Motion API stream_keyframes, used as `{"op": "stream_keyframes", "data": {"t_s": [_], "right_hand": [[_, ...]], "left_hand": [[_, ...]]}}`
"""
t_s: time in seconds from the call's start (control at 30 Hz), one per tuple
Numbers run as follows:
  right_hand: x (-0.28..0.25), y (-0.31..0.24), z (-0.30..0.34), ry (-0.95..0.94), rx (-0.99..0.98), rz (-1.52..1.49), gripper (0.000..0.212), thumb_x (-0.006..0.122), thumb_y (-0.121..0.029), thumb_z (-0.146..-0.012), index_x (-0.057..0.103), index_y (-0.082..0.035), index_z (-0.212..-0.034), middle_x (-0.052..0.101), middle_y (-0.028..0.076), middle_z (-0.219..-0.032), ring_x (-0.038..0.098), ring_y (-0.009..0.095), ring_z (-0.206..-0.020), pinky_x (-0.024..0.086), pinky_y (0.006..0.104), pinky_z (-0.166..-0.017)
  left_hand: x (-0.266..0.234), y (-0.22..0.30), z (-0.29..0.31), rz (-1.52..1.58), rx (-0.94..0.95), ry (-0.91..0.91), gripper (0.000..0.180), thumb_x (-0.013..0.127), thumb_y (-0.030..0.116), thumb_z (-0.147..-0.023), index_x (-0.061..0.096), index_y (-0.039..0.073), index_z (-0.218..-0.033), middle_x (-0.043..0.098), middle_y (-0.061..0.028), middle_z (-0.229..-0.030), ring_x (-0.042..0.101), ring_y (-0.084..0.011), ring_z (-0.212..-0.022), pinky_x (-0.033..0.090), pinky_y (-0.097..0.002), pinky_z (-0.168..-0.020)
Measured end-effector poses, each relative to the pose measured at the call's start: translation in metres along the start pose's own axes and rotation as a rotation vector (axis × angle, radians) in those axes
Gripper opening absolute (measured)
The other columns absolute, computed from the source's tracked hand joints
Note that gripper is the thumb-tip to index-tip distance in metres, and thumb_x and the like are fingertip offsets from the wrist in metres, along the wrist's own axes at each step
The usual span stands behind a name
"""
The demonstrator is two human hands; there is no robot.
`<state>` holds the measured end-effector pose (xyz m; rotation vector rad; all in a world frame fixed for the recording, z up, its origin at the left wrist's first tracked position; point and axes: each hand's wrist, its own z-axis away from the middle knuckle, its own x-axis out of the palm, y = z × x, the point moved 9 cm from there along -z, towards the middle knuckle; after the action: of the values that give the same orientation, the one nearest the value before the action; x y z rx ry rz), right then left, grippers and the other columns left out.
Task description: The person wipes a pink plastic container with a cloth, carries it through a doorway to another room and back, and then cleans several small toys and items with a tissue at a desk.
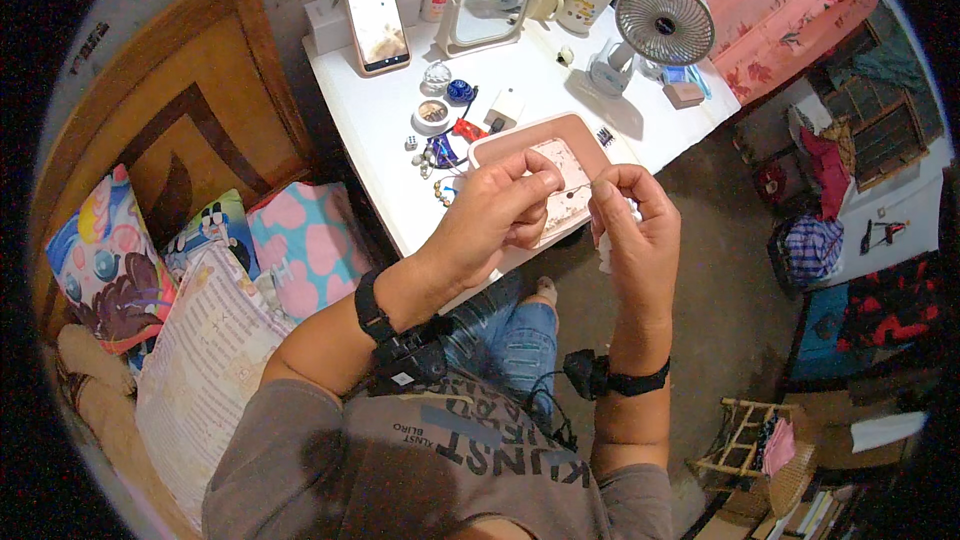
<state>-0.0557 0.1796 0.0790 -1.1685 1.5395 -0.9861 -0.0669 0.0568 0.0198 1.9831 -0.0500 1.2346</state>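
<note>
Both hands are raised over the near edge of a pink tray [590,130], their fingertips a short way apart. My left hand [505,202] is closed in a pinch, and a thin thread [575,188] seems to run from it toward the other hand. My right hand [636,225] pinches the thread's other end. Small white pieces [605,252], perhaps beads, show beside its palm, mostly hidden by the fingers. Inside the tray lie scattered pale bits and a small dark dot. What sits right between the fingertips is too fine to make out.
On the white table [350,130] are a phone [378,25] propped upright, a framed stand mirror [487,5], mugs [590,0], a small fan [665,20], a blue ball [460,90], a round jar [431,117] and beads. Pillows [300,240] lie at left; a wooden chair [745,440] stands lower right.
</note>
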Motion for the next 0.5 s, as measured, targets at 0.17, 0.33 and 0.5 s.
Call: {"op": "stream_keyframes", "data": {"t_s": [0.17,0.33,0.5], "right_hand": [[-0.005,-0.017,-0.001,0.027,-0.048,0.181,0.013,0.063,-0.009,-0.087,0.063,0.004,-0.09,0.066,0.005,-0.084,0.058,0.009,-0.081,0.048,0.0252,-0.075],[0.011,-0.054,-0.007,-0.023,-0.223,0.292,0.012,0.063,-0.009,-0.087,0.062,0.003,-0.089,0.066,0.007,-0.078,0.059,0.01,-0.075,0.049,0.0261,-0.07],[-0.002,-0.038,-0.012,0.002,-0.139,0.308,0.013,0.064,-0.009,-0.087,0.062,0.003,-0.089,0.066,0.007,-0.078,0.059,0.009,-0.075,0.048,0.0255,-0.068]], "left_hand": [[0.007,0.031,0.002,-0.609,0.296,0.304,0.01,0.061,0.013,-0.094,0.058,0.004,-0.097,0.053,0.0043,-0.073,0.045,-0.0036,-0.06,0.036,-0.0184,-0.053],[0.005,0.023,0.008,-0.445,0.249,0.239,0.011,0.061,0.014,-0.094,0.058,0.004,-0.096,0.052,0.0047,-0.074,0.044,-0.0034,-0.06,0.034,-0.0185,-0.053],[0.001,0.003,-0.008,-0.095,0.113,0.143,0.012,0.06,0.013,-0.094,0.056,0.003,-0.099,0.047,0.0016,-0.069,0.04,-0.0075,-0.056,0.033,-0.0223,-0.052]]}}
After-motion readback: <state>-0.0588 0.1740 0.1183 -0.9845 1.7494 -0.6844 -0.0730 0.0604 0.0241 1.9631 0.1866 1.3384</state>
